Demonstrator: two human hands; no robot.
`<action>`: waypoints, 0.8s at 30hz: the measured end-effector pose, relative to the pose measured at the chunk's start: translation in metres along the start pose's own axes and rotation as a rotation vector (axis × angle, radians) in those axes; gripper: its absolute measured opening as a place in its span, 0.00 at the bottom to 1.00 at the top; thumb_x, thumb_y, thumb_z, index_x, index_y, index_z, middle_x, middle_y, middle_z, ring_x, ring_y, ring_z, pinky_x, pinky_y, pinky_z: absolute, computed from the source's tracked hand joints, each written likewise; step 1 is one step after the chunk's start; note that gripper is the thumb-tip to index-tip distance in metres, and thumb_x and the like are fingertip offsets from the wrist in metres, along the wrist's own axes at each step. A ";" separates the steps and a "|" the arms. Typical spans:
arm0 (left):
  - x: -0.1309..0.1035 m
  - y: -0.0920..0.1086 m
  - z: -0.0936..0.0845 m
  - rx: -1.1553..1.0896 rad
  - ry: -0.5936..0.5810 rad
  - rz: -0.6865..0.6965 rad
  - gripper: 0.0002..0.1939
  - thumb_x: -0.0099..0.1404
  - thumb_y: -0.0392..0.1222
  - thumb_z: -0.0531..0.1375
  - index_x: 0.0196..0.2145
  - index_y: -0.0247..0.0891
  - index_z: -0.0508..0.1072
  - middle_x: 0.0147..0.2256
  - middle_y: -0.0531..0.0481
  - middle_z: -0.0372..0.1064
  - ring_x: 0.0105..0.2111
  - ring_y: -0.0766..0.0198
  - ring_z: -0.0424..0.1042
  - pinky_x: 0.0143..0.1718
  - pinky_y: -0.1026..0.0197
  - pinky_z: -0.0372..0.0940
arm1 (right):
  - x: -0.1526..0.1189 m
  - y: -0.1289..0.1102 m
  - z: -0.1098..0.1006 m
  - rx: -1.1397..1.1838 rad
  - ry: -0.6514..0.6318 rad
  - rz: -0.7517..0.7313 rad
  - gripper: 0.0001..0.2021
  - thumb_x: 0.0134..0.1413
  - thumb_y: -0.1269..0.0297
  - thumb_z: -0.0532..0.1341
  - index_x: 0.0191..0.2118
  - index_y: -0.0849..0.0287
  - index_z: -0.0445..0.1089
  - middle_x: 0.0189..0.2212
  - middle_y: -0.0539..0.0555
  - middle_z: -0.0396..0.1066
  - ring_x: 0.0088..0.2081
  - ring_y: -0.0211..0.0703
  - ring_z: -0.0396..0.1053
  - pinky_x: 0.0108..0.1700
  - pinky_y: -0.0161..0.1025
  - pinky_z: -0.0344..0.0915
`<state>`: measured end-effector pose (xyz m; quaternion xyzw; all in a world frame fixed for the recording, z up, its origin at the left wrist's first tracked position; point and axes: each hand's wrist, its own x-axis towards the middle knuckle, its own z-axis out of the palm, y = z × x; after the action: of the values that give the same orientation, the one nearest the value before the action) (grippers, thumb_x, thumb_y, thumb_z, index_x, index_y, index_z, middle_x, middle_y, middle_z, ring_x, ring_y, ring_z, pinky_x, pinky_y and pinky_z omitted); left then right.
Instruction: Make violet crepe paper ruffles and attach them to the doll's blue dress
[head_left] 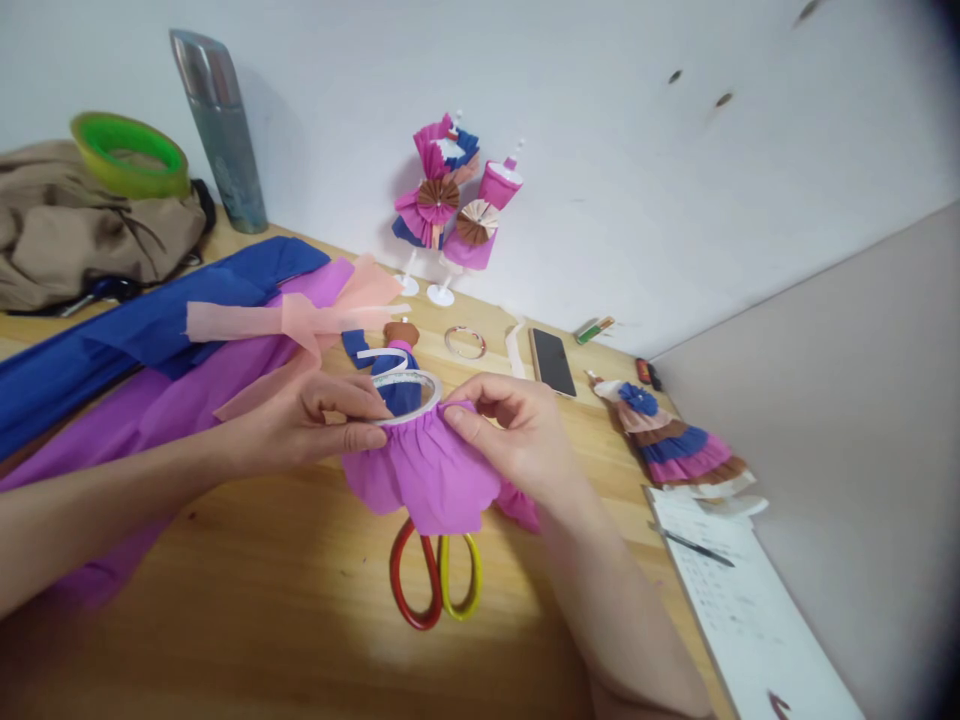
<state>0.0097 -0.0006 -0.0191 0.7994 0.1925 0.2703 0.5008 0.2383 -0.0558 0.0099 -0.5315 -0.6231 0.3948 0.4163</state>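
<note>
My left hand pinches the left rim of a white tape roll, with a loose tape end curling up above it. Gathered purple crepe paper hangs in pleats from the roll's near side like a small skirt. At the right end of the pleats, my right hand has thumb and fingers closed on the paper's top edge. Below the paper lie scissors with red and yellow handles, their blades hidden. Just behind the roll is a small figure with a brown top and blue skirt.
Blue crepe paper and peach strips lie left. Two paper-dressed stands stand by the wall, near a bottle. A phone, a layered paper dress and a sheet with a pen lie right.
</note>
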 end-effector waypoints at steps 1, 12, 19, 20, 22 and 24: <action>0.000 0.001 0.000 0.011 -0.002 0.006 0.09 0.68 0.38 0.60 0.31 0.36 0.77 0.30 0.51 0.71 0.33 0.66 0.69 0.35 0.65 0.63 | 0.001 0.001 0.000 0.022 0.005 0.002 0.06 0.47 0.63 0.66 0.26 0.59 0.71 0.21 0.49 0.69 0.23 0.35 0.62 0.25 0.33 0.57; 0.000 0.002 0.000 0.105 0.006 0.065 0.11 0.69 0.41 0.59 0.30 0.35 0.75 0.31 0.49 0.70 0.33 0.64 0.70 0.35 0.64 0.65 | 0.003 0.004 0.005 0.181 0.001 0.054 0.08 0.45 0.64 0.68 0.25 0.59 0.68 0.22 0.48 0.67 0.23 0.34 0.62 0.25 0.33 0.56; -0.001 0.004 0.003 0.187 0.006 0.176 0.08 0.67 0.39 0.61 0.31 0.36 0.78 0.34 0.47 0.74 0.40 0.61 0.71 0.44 0.62 0.66 | 0.014 0.019 0.008 0.414 -0.141 0.162 0.18 0.37 0.57 0.74 0.24 0.58 0.64 0.17 0.44 0.64 0.19 0.31 0.56 0.22 0.31 0.53; -0.001 0.003 0.003 0.188 0.011 0.182 0.08 0.67 0.38 0.61 0.31 0.36 0.78 0.34 0.46 0.74 0.41 0.61 0.71 0.45 0.61 0.66 | 0.015 0.022 0.008 0.440 -0.146 0.167 0.19 0.36 0.55 0.75 0.24 0.57 0.64 0.17 0.43 0.64 0.19 0.31 0.56 0.22 0.31 0.53; 0.000 -0.001 0.002 0.181 0.023 0.184 0.09 0.67 0.39 0.62 0.29 0.36 0.77 0.34 0.46 0.74 0.41 0.61 0.71 0.44 0.63 0.66 | 0.018 0.025 0.009 0.457 -0.137 0.170 0.20 0.36 0.53 0.75 0.24 0.58 0.65 0.17 0.44 0.64 0.19 0.31 0.57 0.22 0.31 0.53; 0.001 -0.005 0.001 0.150 0.018 0.184 0.10 0.68 0.39 0.61 0.29 0.35 0.77 0.34 0.46 0.73 0.41 0.61 0.71 0.42 0.63 0.66 | 0.018 0.022 0.006 0.434 -0.129 0.168 0.20 0.34 0.54 0.76 0.24 0.58 0.65 0.19 0.45 0.66 0.21 0.31 0.58 0.24 0.31 0.55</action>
<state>0.0108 0.0014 -0.0240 0.8466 0.1425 0.3068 0.4109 0.2382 -0.0360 -0.0113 -0.4532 -0.5026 0.5857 0.4460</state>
